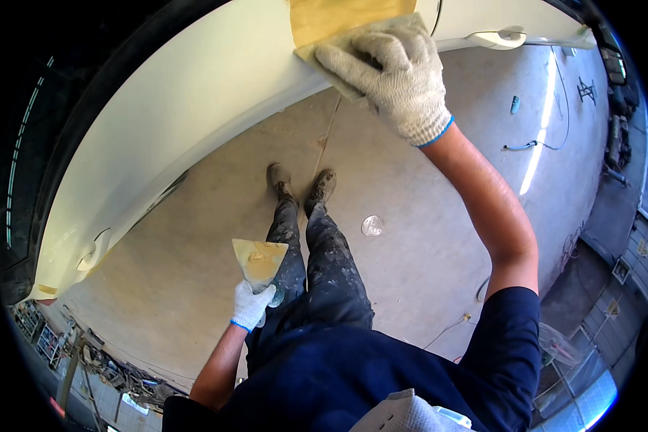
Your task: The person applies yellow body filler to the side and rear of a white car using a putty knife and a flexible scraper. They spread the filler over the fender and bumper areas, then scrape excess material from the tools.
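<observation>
R hand [399, 79], in white knit glove, has fingers spread across thin grey-green flat plate [345, 43], pressed on cream curved car panel [194, 79], edge meeting tan-yellow smooth patch [338, 16]; uneven pressure or tilt could prob. ridge the patch if soft. L hand [252, 304], also white-gloved, grips trapezoid metal-looking putty knife [260, 261] low by L leg; tipping it might drop its yellowish paste [255, 256] on grey concrete floor [194, 216].
</observation>
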`<action>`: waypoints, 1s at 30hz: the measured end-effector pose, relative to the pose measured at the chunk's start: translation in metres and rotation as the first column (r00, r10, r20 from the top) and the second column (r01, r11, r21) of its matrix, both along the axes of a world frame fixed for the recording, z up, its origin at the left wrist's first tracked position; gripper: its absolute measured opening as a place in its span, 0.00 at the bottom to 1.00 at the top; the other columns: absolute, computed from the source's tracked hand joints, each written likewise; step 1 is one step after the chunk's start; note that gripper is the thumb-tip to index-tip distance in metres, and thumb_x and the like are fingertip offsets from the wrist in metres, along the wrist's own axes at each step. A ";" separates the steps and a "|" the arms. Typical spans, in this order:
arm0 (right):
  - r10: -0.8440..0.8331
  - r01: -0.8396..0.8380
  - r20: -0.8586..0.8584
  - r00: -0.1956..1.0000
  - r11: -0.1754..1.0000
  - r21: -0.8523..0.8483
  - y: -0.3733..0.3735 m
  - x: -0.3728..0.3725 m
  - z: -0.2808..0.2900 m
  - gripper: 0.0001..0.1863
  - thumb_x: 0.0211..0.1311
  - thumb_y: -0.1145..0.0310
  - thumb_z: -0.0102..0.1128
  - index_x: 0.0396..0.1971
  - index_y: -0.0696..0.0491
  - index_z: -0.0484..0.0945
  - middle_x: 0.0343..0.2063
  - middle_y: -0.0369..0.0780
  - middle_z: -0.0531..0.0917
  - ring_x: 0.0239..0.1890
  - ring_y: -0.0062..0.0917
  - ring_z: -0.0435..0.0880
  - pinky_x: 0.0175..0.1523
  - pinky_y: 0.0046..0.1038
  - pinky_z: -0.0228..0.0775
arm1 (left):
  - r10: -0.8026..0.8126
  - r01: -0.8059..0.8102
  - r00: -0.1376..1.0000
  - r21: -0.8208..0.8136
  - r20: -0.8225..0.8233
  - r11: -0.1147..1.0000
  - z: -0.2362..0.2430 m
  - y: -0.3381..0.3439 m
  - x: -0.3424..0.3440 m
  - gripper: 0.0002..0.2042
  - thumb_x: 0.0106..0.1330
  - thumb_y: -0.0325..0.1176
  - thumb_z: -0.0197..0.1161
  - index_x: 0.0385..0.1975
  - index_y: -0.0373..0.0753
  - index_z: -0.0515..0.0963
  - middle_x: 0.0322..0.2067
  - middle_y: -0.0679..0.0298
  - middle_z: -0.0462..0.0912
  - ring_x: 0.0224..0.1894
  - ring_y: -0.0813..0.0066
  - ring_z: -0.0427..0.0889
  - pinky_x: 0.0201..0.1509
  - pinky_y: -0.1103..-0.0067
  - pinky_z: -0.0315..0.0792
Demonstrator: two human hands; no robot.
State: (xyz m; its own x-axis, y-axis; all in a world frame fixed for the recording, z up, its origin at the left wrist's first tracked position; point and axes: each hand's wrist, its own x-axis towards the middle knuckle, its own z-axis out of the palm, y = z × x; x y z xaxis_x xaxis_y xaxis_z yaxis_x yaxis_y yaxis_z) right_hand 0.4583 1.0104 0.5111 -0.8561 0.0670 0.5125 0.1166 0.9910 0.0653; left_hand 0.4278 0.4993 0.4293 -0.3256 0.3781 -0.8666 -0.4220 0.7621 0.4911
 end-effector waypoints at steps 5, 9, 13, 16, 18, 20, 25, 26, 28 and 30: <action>-0.127 0.127 -0.001 0.992 0.991 0.036 0.006 0.009 0.019 0.25 0.50 0.66 0.69 0.50 0.24 0.84 0.39 0.31 0.81 0.41 0.31 0.80 0.42 0.34 0.78 | -0.023 0.023 1.000 -0.006 -0.010 1.000 0.003 0.006 -0.004 0.13 0.60 0.27 0.71 0.43 0.33 0.82 0.37 0.63 0.88 0.36 0.77 0.86 0.42 0.77 0.79; -0.099 0.101 0.057 0.993 0.994 -0.035 0.015 -0.005 0.046 0.30 0.50 0.79 0.63 0.54 0.38 0.84 0.42 0.37 0.82 0.45 0.33 0.80 0.50 0.34 0.73 | -0.037 0.037 0.999 -0.030 0.009 0.999 0.000 0.005 -0.005 0.13 0.60 0.27 0.71 0.43 0.32 0.82 0.37 0.63 0.88 0.36 0.76 0.86 0.43 0.77 0.79; -0.097 0.098 0.019 0.995 0.992 -0.086 0.020 0.001 0.044 0.27 0.51 0.78 0.62 0.52 0.38 0.85 0.41 0.36 0.82 0.43 0.34 0.80 0.47 0.35 0.75 | -0.033 0.033 0.999 -0.032 -0.006 0.999 -0.002 0.003 -0.003 0.14 0.59 0.28 0.71 0.43 0.32 0.82 0.36 0.62 0.88 0.36 0.75 0.86 0.42 0.76 0.79; -0.178 0.150 -0.052 0.983 0.929 -0.339 0.010 0.020 0.038 0.25 0.51 0.77 0.62 0.49 0.38 0.86 0.40 0.35 0.82 0.41 0.34 0.80 0.46 0.36 0.76 | -0.072 0.070 0.995 -0.023 -0.065 0.997 0.004 0.010 -0.001 0.11 0.60 0.26 0.68 0.42 0.34 0.82 0.34 0.64 0.87 0.34 0.77 0.85 0.39 0.78 0.78; -0.302 0.204 -0.106 0.948 0.825 -0.526 0.002 0.035 0.030 0.26 0.50 0.80 0.60 0.50 0.42 0.85 0.41 0.37 0.82 0.42 0.36 0.80 0.47 0.37 0.75 | -0.106 0.107 0.987 0.000 -0.117 0.994 0.008 0.020 -0.004 0.10 0.61 0.24 0.67 0.41 0.34 0.82 0.33 0.65 0.86 0.33 0.78 0.84 0.37 0.79 0.78; -0.328 0.229 -0.128 0.936 0.843 -0.486 0.009 0.045 0.035 0.27 0.48 0.81 0.60 0.50 0.44 0.85 0.42 0.39 0.82 0.44 0.38 0.80 0.49 0.38 0.74 | -0.147 0.152 0.976 0.022 -0.159 0.988 0.011 0.025 -0.008 0.10 0.61 0.25 0.67 0.42 0.34 0.82 0.33 0.65 0.87 0.33 0.78 0.84 0.37 0.79 0.78; -0.108 0.108 -0.022 0.994 0.994 -0.015 0.050 0.045 0.055 0.30 0.45 0.84 0.59 0.52 0.48 0.85 0.46 0.39 0.82 0.47 0.36 0.80 0.55 0.34 0.72 | -0.002 0.003 1.000 0.035 -0.026 0.999 0.005 0.025 -0.008 0.10 0.60 0.27 0.70 0.41 0.34 0.83 0.33 0.65 0.88 0.33 0.78 0.85 0.38 0.78 0.78; -0.114 0.114 -0.004 0.993 0.992 0.045 0.060 0.039 0.056 0.29 0.45 0.80 0.64 0.51 0.44 0.85 0.46 0.36 0.82 0.47 0.36 0.79 0.53 0.34 0.74 | -0.006 0.007 1.000 0.011 -0.022 1.000 0.004 0.026 -0.009 0.10 0.60 0.28 0.71 0.40 0.34 0.83 0.33 0.65 0.88 0.34 0.78 0.85 0.39 0.78 0.79; -0.108 0.107 0.008 0.994 0.990 0.087 0.067 0.032 0.057 0.29 0.45 0.79 0.65 0.52 0.44 0.85 0.45 0.36 0.82 0.47 0.35 0.79 0.52 0.35 0.74 | -0.037 0.038 0.999 0.012 -0.040 0.999 -0.001 0.024 -0.010 0.10 0.60 0.28 0.70 0.40 0.34 0.83 0.33 0.65 0.88 0.34 0.78 0.85 0.39 0.78 0.79; -0.099 0.098 0.009 0.995 0.993 0.072 0.065 0.024 0.058 0.29 0.45 0.78 0.65 0.52 0.43 0.85 0.45 0.36 0.82 0.47 0.35 0.79 0.52 0.35 0.74 | -0.051 0.051 0.998 0.007 -0.041 0.999 0.004 0.027 -0.010 0.10 0.60 0.28 0.70 0.40 0.34 0.83 0.33 0.64 0.88 0.34 0.78 0.86 0.39 0.78 0.79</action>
